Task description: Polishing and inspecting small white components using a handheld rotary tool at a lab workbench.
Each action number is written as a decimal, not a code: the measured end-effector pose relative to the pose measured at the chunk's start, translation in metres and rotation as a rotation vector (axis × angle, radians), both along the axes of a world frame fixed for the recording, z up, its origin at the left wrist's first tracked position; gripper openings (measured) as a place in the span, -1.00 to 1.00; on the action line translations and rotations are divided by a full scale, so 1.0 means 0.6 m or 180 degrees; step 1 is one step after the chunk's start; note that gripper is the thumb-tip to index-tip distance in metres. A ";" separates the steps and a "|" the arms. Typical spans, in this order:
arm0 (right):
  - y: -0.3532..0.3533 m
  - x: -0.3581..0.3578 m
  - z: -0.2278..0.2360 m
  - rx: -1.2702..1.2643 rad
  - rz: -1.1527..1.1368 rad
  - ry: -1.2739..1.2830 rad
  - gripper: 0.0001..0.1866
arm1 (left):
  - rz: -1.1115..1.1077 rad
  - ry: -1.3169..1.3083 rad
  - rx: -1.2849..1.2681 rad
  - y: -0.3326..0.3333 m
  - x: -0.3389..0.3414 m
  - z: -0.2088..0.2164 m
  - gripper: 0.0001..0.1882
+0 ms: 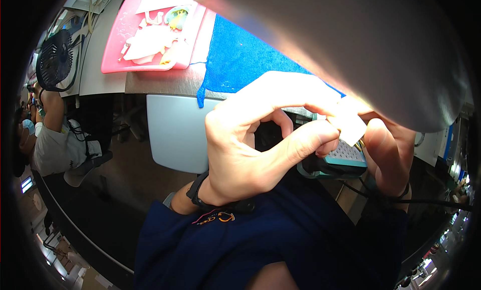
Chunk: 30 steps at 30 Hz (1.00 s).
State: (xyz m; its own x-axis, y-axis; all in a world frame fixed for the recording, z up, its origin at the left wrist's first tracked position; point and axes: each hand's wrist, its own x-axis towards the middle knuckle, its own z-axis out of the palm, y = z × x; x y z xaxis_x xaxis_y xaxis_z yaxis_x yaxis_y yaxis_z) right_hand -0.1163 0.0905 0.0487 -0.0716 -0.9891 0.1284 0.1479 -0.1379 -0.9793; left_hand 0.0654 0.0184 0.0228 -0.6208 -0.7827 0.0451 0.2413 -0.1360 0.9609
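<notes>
In front of my chest both hands meet under glaring light. My left hand (260, 139) is closed in a pinch, thumb and forefinger on a small whitish piece (352, 129); its detail is washed out. Close against the other side of that piece is my right hand (391, 152), fingers curled in. A thin gold-coloured bit (358, 145) shows beside its thumb, and whatever the fingers hold is mostly hidden. Beneath the hands sits a teal-edged device with a perforated grey top (345, 155), partly covered by them.
A large grey rounded shape (391, 54), blurred, hangs over the hands. On the bench lie a blue towel (240, 54) and a pink tray (114, 54) with whitish pieces. A pale panel (175, 132) juts out below the bench edge. Left are a black fan (55, 59) and a seated person (55, 149). A black cord (436, 205) runs right.
</notes>
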 end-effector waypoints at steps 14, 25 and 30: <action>0.004 -0.003 0.013 0.0459 -0.0017 0.0253 -0.77 | 0.0063 0.0005 -0.0529 -0.005 0.002 -0.008 -0.76; -0.003 -0.003 0.008 0.0124 0.0072 0.0268 -0.81 | 0.0260 -0.0142 -0.0599 -0.007 0.000 -0.006 -0.84; -0.002 0.004 0.009 0.0066 -0.0181 0.0191 -0.85 | 0.0346 0.0102 -0.0439 -0.005 -0.009 -0.003 -0.88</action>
State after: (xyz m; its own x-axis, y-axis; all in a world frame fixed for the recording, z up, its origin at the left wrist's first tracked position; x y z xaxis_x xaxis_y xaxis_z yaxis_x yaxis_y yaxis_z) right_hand -0.1141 0.0894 0.0540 -0.1206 -0.9862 0.1138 0.0815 -0.1241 -0.9889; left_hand 0.0600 0.0156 0.0209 -0.5294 -0.8301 0.1751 0.2782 0.0251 0.9602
